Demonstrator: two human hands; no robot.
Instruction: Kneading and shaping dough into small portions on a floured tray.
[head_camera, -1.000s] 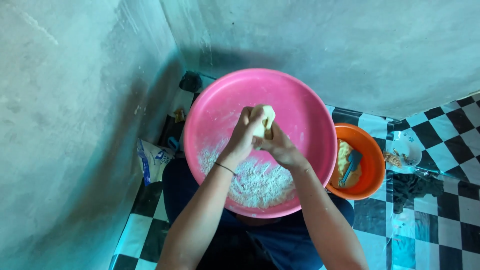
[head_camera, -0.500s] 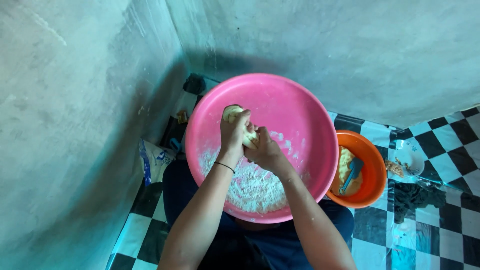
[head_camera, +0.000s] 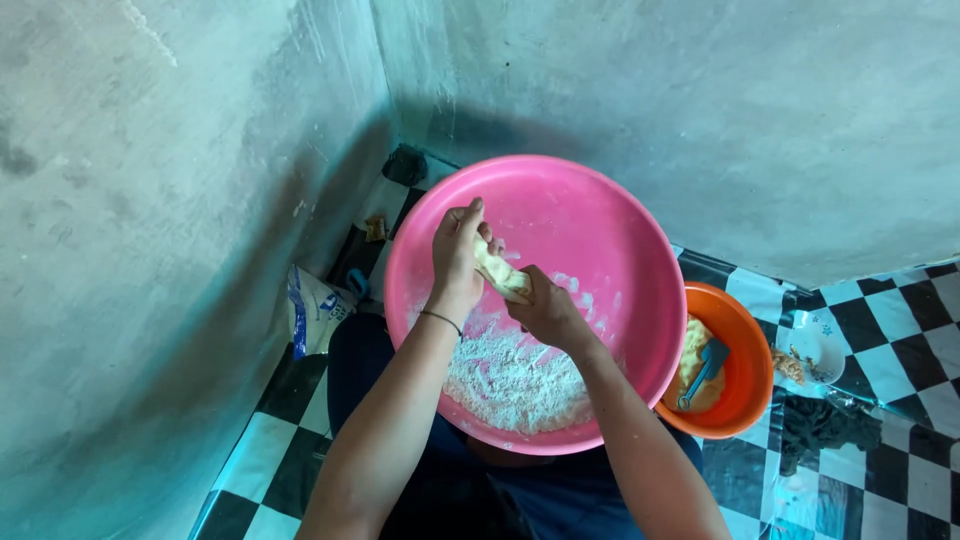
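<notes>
Both hands, left hand (head_camera: 457, 262) and right hand (head_camera: 545, 312), clamp the pale yellow dough lump (head_camera: 500, 275) above the round pink plastic basin (head_camera: 620, 250); squeeze evenly, staying over the white flour heap (head_camera: 515, 385) by its near rim.

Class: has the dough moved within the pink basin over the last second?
Yes. The dough has shifted left and slightly down from the middle of the pink basin, toward its left rim.

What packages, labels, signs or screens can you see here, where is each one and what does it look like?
Bag: one soft, crumpled plastic package, white with blue print, lying on the checkered floor against the left wall, just left of the pink basin.
No signs or screens in view.
</notes>
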